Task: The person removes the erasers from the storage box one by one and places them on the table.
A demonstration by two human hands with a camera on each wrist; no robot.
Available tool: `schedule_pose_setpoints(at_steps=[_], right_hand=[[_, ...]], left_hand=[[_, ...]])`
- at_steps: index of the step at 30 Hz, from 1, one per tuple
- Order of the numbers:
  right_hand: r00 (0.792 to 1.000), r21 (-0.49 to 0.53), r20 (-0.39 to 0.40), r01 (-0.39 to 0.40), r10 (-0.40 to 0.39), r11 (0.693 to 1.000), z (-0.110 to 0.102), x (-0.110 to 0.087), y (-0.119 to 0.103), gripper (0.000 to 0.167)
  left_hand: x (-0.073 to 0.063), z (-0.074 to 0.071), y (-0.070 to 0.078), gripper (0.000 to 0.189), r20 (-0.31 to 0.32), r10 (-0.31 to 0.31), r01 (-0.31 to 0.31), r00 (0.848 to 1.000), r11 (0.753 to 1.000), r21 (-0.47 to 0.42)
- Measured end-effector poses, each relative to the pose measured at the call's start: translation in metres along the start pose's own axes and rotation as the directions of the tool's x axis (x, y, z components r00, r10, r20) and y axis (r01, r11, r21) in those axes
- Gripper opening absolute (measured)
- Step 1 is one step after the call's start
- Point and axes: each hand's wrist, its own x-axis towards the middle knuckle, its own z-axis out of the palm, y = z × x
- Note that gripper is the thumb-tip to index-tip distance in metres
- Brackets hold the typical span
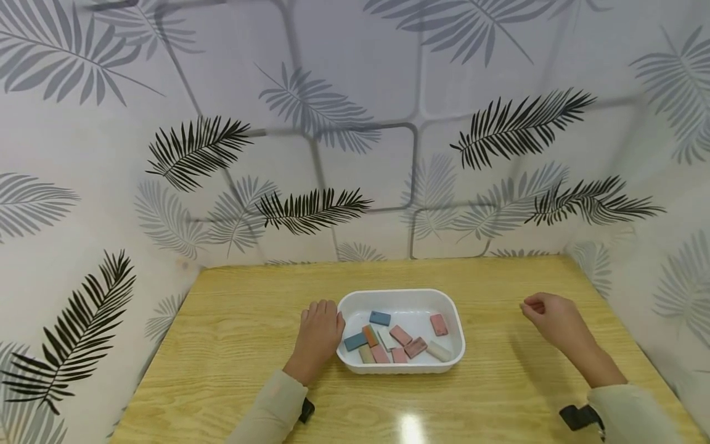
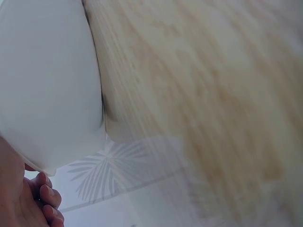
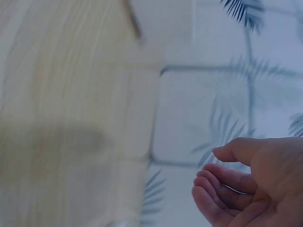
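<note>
A white plastic tray (image 1: pixel 399 369) sits on the table with several small coloured blocks in it: blue ones (image 1: pixel 380 318), pink ones (image 1: pixel 438 325), an orange-brown one and pale ones (image 1: pixel 439 351). My left hand (image 1: pixel 317 336) is at the tray's left rim, its thumb against the edge. In the left wrist view the curled fingers (image 2: pixel 49 196) show beside the tray's pale wall (image 2: pixel 52 85); part of the grip is hidden. To the right of the tray my right hand (image 1: pixel 554 317) hovers over the table, fingers loosely bent, holding nothing. In the right wrist view its thumb and fingertips (image 3: pixel 203 179) stand apart.
The light wooden table (image 1: pixel 238 308) extends to both sides of the tray. A wall covering (image 1: pixel 355 160) with a leaf pattern stands behind it and at both sides. Black wrist bands (image 1: pixel 579 417) show at the cuffs.
</note>
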Motion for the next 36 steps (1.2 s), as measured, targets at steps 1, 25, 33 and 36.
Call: schedule_pose_setpoints(at_steps=[1,25,33,36], right_hand=[[1.0,0.004,0.011,0.016,-0.016,1.0,0.0,0.001,-0.011,0.03],[0.899,0.012,0.327,0.306,-0.293,0.952,0.065,0.0,-0.123,0.012],[0.925,-0.186,0.301,0.295,-0.232,0.937,0.079,-0.002,-0.135,0.012],[0.928,-0.296,0.282,0.327,-0.245,0.897,0.084,-0.004,-0.142,0.011]], left_hand=[[0.0,0.0,0.0,0.02,0.003,-0.001,0.001,1.0,1.0,0.003],[0.0,0.002,0.0,0.02,-0.016,-0.001,0.001,1.0,1.0,0.004],[0.0,0.001,-0.001,0.021,-0.046,0.017,-0.017,0.999,1.0,0.006],[-0.001,0.001,-0.001,0.021,-0.054,0.017,-0.017,0.998,1.0,0.003]])
